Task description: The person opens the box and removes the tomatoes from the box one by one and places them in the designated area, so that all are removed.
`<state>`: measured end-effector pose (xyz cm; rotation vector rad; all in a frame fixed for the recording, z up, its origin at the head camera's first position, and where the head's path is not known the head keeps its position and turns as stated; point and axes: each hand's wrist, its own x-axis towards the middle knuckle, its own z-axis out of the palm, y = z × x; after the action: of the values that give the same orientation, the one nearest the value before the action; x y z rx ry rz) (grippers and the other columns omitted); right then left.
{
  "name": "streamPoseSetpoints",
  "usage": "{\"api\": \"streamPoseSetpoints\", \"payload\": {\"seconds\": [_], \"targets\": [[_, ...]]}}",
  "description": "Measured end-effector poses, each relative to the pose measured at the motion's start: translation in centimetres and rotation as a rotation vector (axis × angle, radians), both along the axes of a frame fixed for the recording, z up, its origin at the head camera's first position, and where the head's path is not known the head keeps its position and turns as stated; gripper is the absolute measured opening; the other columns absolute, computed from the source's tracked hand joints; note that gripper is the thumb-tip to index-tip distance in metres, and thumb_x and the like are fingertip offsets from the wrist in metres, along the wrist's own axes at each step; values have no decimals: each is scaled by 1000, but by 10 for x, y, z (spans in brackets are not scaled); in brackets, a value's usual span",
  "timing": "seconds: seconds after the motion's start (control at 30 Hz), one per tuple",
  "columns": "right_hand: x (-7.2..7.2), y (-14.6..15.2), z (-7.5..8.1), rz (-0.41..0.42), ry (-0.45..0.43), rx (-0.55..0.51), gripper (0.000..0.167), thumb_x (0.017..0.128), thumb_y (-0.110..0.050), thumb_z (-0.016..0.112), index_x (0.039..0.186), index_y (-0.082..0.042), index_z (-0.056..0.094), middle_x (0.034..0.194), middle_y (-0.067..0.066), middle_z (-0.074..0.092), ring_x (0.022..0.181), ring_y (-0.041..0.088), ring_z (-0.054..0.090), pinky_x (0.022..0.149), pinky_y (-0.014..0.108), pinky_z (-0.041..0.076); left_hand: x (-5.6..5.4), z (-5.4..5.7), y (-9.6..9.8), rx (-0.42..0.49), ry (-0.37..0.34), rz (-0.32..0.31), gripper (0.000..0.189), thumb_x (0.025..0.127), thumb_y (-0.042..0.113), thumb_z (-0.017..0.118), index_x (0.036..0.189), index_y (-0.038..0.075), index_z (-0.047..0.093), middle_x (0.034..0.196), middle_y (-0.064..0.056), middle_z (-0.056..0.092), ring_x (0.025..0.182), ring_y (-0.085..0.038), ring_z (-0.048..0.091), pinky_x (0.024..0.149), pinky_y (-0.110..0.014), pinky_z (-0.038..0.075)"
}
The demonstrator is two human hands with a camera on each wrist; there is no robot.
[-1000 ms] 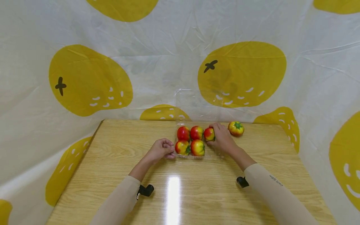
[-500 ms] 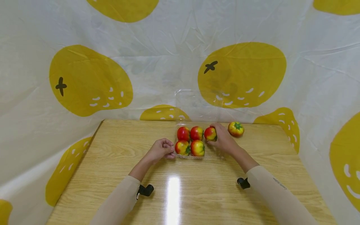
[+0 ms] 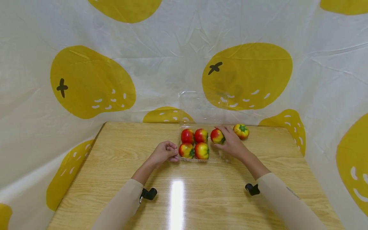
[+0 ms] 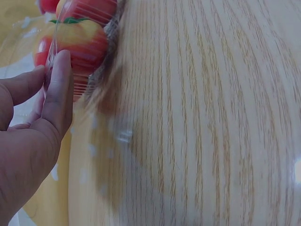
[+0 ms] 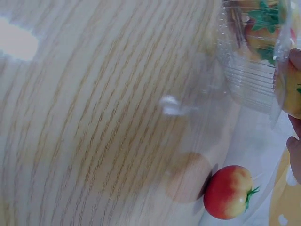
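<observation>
Apparently handling one red-and-yellow fruit (image 3: 217, 136), packing or unpacking unclear | right hand (image 3: 233, 143): grip clamped on it, at the right end of the clear box (image 3: 213, 159) | left hand (image 3: 164, 155): pinching the box's left edge | next move probably calls for a braced box

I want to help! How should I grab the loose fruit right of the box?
Probably around the middle of the fruit, from its right: it's round, its thin leaves look poor to grip, and the right hand is close on its left.
</observation>
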<state>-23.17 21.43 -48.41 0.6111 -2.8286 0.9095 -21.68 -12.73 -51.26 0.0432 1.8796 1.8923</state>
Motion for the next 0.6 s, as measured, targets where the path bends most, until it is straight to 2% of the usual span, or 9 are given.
{"api": "streamPoseSetpoints", "payload": {"seconds": [0.37,0.6], "targets": [[18,-1,18,22,62,-88,82,80,-7,88,151,-10,48,137,25,45,119,44,57,101,62,55,0,-1,-1,-2,-6,1,22,98,-6,64,117,-9,52,85,-9,60,74,-20,73,69,-34,67],[31,-1,28,42,114,-140,79,80,-5,89,146,-6,46,141,21,46,127,39,50,104,63,51,0,-1,0,11,-8,6,20,99,-6,63,115,-9,52,86,-9,59,74,-19,73,69,-34,67]]}}
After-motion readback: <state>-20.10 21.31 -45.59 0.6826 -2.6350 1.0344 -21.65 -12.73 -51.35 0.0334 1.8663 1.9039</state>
